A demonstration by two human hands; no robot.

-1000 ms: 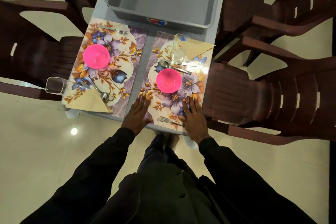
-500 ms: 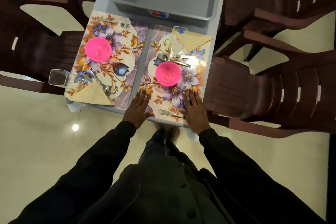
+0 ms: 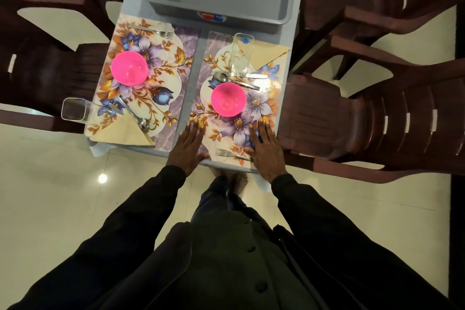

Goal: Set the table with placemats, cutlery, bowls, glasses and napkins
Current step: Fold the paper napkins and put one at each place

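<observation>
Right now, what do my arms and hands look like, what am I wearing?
Long dark sleeves cover both arms to the wrists. The left hand and right hand are bare, without gloves. The dark garment has round buttons.

We count two placemats [image 3: 186,40] [image 3: 211,39], two pink bowls [image 3: 129,68] [image 3: 228,99], two glasses [image 3: 74,109] [image 3: 242,53], two napkins [image 3: 120,133] [image 3: 266,54], two forks [image 3: 153,31] [image 3: 231,153], two spoons [image 3: 136,116] [image 3: 236,82], one grey tub [image 3: 176,7].
</observation>
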